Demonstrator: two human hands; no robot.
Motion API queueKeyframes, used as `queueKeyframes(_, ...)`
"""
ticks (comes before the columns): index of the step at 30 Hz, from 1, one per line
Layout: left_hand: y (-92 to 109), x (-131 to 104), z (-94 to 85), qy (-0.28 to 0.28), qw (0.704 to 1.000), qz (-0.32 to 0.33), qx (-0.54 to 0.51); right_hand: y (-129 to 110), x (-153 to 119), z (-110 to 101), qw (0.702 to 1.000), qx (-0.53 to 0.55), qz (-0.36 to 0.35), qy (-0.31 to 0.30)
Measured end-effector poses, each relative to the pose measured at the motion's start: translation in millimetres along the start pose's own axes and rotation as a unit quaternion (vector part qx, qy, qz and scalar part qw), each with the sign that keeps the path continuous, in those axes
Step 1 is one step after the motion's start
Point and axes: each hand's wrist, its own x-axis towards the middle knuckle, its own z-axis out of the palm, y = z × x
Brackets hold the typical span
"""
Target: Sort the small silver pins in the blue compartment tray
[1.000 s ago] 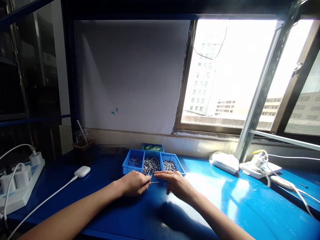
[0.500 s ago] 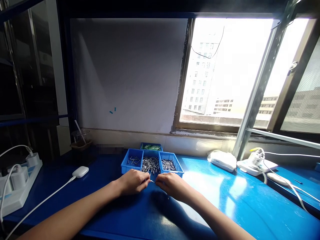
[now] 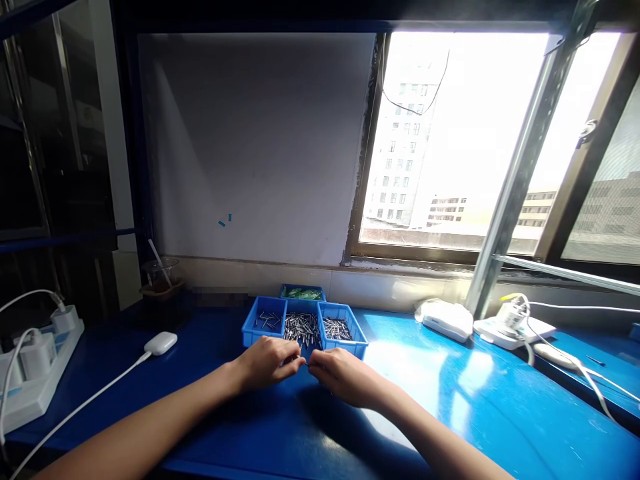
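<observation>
Both hands meet in front of the blue bins. My left hand (image 3: 273,361) has its fingers pinched together, on a small piece too tiny to make out. Fingertip to fingertip with it, my right hand (image 3: 340,373) is closed too, its grip hidden. Just behind them, the middle bin holds a heap of small dark metal pieces (image 3: 301,327). A blue bin on the left (image 3: 247,332) has a few thin metal pieces in it. Many short metal pieces lie in the right blue bin (image 3: 356,345).
A bin of green packets (image 3: 303,293) stands at the back. On the left are a white case (image 3: 161,343) with a cable, a power strip (image 3: 45,383) and a cup (image 3: 163,273). A white packet (image 3: 444,320) and another power strip (image 3: 515,327) lie at the right.
My hands have come closer together, and the small gap between their fingertips has nearly closed. The thin metal bit seen between them is now mostly hidden.
</observation>
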Motion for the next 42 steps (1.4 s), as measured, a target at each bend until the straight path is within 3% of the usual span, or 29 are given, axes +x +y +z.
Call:
queueKeyframes(14, 2.7, -1.1, -3.4, -0.049, 0.998, 0.029, -0.023, -2.0, -1.7, -9.1, 0.997, 0.071, -0.012, 0.029)
queueKeyframes(31, 4.5, 0.5, -4.5, -0.074, 0.996, 0.015, -0.04, -0.5, -1.4, -6.4, 0.998, 0.039, -0.036, 0.035)
queueKeyframes(42, 0.2, 0.7, -1.7, -0.066, 0.996, -0.012, -0.062, -4.2, -2.0, -9.3, 0.999, 0.019, -0.01, 0.03)
